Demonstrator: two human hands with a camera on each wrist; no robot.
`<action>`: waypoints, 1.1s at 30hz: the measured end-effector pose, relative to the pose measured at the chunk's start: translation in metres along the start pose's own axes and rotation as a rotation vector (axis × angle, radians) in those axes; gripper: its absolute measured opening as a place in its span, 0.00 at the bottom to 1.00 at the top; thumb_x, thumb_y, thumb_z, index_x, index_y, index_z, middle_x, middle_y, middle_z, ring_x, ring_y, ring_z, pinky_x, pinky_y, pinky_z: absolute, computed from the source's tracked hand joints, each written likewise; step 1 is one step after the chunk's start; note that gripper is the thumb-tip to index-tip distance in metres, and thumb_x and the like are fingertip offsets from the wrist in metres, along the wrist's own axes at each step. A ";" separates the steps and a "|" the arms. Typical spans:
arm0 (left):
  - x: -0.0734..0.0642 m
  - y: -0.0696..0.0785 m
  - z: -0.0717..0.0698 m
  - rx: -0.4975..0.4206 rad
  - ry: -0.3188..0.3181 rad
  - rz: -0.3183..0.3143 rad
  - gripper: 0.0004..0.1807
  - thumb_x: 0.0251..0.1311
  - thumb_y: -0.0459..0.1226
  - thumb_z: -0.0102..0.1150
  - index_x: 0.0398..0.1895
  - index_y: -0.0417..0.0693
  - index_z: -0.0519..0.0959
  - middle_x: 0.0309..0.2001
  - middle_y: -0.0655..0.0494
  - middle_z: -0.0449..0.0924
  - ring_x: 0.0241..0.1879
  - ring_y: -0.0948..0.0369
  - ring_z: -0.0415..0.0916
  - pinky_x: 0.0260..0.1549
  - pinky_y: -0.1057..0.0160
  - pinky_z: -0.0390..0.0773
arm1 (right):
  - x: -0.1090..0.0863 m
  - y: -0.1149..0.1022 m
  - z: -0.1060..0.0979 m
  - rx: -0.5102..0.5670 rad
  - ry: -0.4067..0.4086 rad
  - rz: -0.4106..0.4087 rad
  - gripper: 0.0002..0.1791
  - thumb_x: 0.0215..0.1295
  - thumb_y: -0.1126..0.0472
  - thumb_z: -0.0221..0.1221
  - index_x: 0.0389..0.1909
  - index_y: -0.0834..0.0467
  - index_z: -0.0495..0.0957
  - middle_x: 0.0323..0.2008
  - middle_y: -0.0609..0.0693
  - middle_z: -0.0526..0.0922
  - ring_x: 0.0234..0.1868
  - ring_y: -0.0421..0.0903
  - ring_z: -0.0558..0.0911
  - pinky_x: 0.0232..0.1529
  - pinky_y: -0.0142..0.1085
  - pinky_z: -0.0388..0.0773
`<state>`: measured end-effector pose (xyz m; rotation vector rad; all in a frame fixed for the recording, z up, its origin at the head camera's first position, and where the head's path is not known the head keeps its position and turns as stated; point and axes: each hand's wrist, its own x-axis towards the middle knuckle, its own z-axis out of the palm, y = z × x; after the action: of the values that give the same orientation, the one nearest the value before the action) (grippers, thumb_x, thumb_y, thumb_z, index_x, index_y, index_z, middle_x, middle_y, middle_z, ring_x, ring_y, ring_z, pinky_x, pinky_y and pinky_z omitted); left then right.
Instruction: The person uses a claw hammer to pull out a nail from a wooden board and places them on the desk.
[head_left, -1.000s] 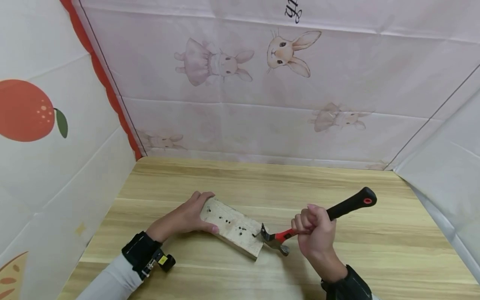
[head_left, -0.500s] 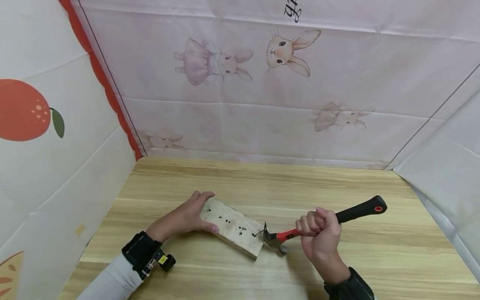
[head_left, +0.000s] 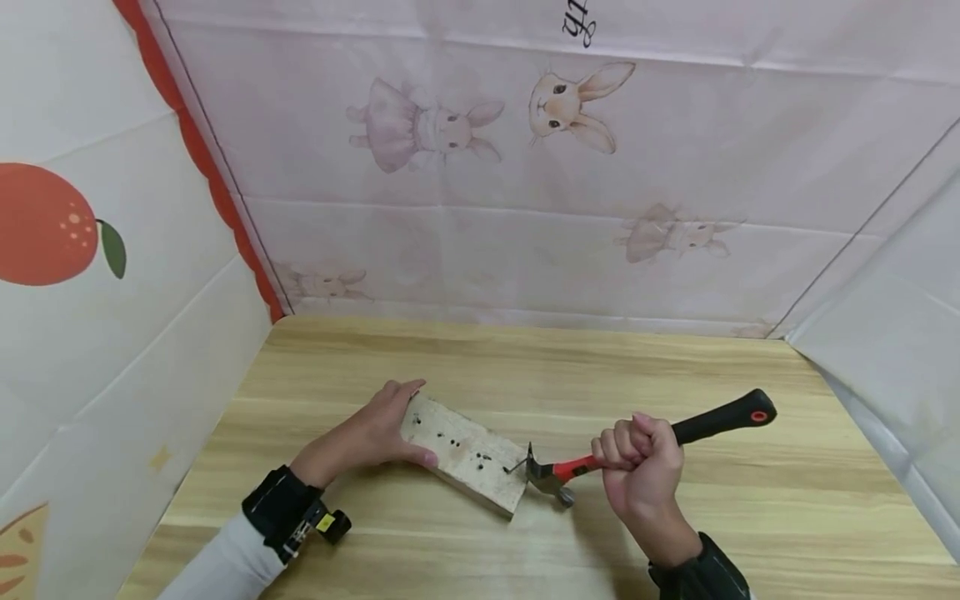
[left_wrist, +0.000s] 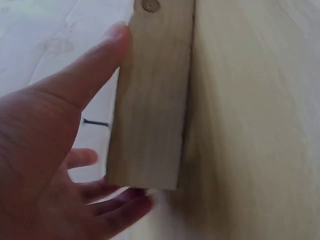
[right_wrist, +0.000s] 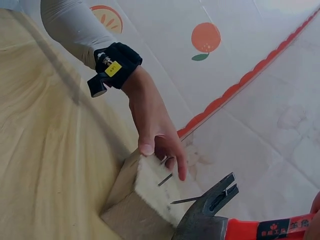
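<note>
My left hand (head_left: pixel 377 433) grips the far-left end of a wooden block (head_left: pixel 459 463), thumb along the near side and fingers round the end. Several dark nails or nail holes dot its top. A nail (right_wrist: pixel 185 201) leans from the block's right end toward the claw of a hammer (head_left: pixel 712 423). My right hand (head_left: pixel 641 467) holds this claw hammer by the red part of its handle, with the black grip (head_left: pixel 727 419) sticking out behind. The hammer head (right_wrist: pixel 206 215) is beside the block's right end, claw up. Another nail (left_wrist: pixel 96 122) stands out of the block near my left fingers.
A wood-grain table (head_left: pixel 360 350) lies under the block. Behind it hangs a pinkish sheet (head_left: pixel 465 250) printed with rabbits, and a white sheet with fruit prints (head_left: pixel 45 225) is at the left. Both wrists wear black bands, the left with a small camera (head_left: pixel 330 523).
Over the first half second the hammer's handle swung lower and to the right, and its claw tilted up beside the leaning nail. Since then, hands and block have hardly moved.
</note>
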<state>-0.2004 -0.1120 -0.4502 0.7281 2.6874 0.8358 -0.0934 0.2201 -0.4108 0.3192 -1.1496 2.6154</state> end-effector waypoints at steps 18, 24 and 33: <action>-0.008 0.061 0.009 -0.211 0.249 0.627 0.33 0.51 0.48 0.69 0.60 0.46 0.73 0.53 0.53 0.78 0.46 0.61 0.77 0.39 0.56 0.79 | -0.002 -0.019 0.036 0.093 -0.190 -0.054 0.23 0.63 0.70 0.13 0.12 0.54 0.48 0.13 0.43 0.49 0.13 0.40 0.50 0.17 0.35 0.45; -0.011 0.078 0.019 -0.269 0.198 0.657 0.22 0.50 0.42 0.70 0.50 0.45 0.80 0.45 0.51 0.83 0.43 0.62 0.79 0.43 0.60 0.78 | -0.005 -0.019 0.044 0.101 -0.245 -0.078 0.22 0.61 0.71 0.14 0.12 0.54 0.48 0.13 0.43 0.49 0.13 0.40 0.51 0.17 0.35 0.45; -0.011 0.087 0.025 -0.276 0.153 0.666 0.08 0.52 0.38 0.69 0.36 0.47 0.86 0.34 0.58 0.85 0.36 0.67 0.79 0.35 0.69 0.78 | -0.007 -0.017 0.046 0.101 -0.270 -0.088 0.21 0.61 0.71 0.15 0.12 0.54 0.48 0.13 0.43 0.49 0.13 0.40 0.51 0.17 0.35 0.45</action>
<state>-0.1482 -0.0433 -0.4191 1.5700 2.3708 1.4213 -0.0769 0.1957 -0.3714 0.7461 -1.0555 2.6141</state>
